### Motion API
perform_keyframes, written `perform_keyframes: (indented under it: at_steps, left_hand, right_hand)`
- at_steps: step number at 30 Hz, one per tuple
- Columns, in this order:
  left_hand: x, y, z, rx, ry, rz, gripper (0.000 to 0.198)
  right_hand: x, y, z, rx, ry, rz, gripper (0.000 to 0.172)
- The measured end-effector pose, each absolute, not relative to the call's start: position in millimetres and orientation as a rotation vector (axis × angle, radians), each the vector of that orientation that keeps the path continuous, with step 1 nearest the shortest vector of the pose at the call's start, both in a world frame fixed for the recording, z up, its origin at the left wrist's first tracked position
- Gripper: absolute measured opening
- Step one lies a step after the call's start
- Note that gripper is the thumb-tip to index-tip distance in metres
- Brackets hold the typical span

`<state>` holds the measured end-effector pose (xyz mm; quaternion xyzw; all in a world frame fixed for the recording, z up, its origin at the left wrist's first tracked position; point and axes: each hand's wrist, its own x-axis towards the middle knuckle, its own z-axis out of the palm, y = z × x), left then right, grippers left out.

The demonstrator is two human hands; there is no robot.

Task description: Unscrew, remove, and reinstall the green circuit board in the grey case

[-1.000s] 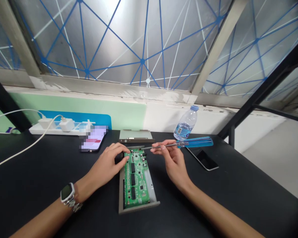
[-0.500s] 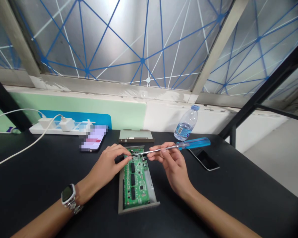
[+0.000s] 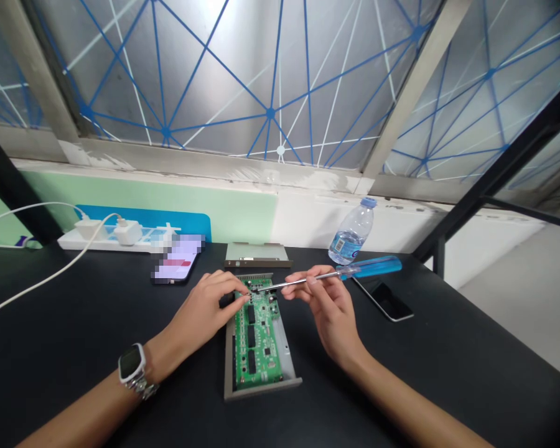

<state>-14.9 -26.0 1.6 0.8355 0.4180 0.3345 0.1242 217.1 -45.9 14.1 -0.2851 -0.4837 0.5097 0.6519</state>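
A screwdriver [image 3: 372, 267] with a clear blue handle lies across my right hand [image 3: 329, 305]. The fingers close round its metal shaft, and the tip points left, over the upper part of a green circuit board [image 3: 266, 339]. Just left of that tip, my left hand [image 3: 217, 305] has thumb and forefinger nearly together at the board's upper left. Anything between them is too small to make out. The board sits in an open grey metal tray [image 3: 287, 358] lying flat on the desk.
Behind the tray lies a metal cover [image 3: 256, 254]. A lit phone [image 3: 180, 264] and a power strip [image 3: 121, 241] with white cables are at the left. On the right are a water bottle [image 3: 352, 233] and a dark-screened phone [image 3: 389, 302]. The desk [image 3: 177, 404] is black.
The screwdriver has shifted slightly right with my right hand, its tip drawing away from my left fingertips. My left hand keeps nearly the same place over the board.
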Motion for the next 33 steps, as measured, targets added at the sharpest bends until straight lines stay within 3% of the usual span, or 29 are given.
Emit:
perform_keyframes:
  at_steps: [15, 33]
  left_hand:
    - [-12.3, -31.3, 7.0, 2.653, 1.169, 0.913, 0.009]
    - [-12.7, -29.4, 3.3, 2.417, 1.153, 1.062, 0.011]
  right_hand:
    - [211.9, -50.0, 18.7, -0.7, -1.119, 1.152, 0.012]
    - [216.2, -45.4, 15.9, -0.707, -1.04, 1.204, 0.014]
